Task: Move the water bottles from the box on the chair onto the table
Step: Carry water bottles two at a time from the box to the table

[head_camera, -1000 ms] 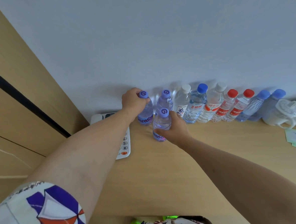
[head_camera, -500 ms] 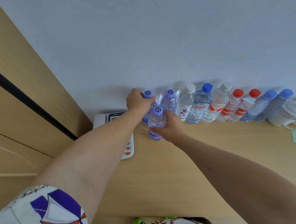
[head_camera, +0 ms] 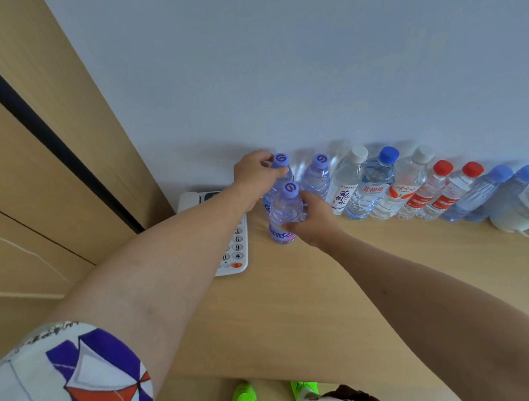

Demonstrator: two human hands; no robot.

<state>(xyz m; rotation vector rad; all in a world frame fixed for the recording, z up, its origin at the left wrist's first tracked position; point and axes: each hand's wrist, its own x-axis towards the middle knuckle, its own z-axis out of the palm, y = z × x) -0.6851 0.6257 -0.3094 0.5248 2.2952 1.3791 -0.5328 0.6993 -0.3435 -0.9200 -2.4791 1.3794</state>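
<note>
From the head view, the left hand (head_camera: 255,174) is gripping the neck of a purple-capped bottle (head_camera: 281,161) standing by the wall at the left end of the bottle row (head_camera: 411,185). The right hand (head_camera: 315,220) is gripping a second purple-capped bottle (head_camera: 284,211), upright on the bench (head_camera: 293,291) just in front. A telephone (head_camera: 233,248) is lying beside them.

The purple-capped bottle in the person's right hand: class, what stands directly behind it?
Behind that front bottle, held by the right hand, stands another purple-capped bottle, gripped near its cap by the left hand. Its lower body is covered.
</note>
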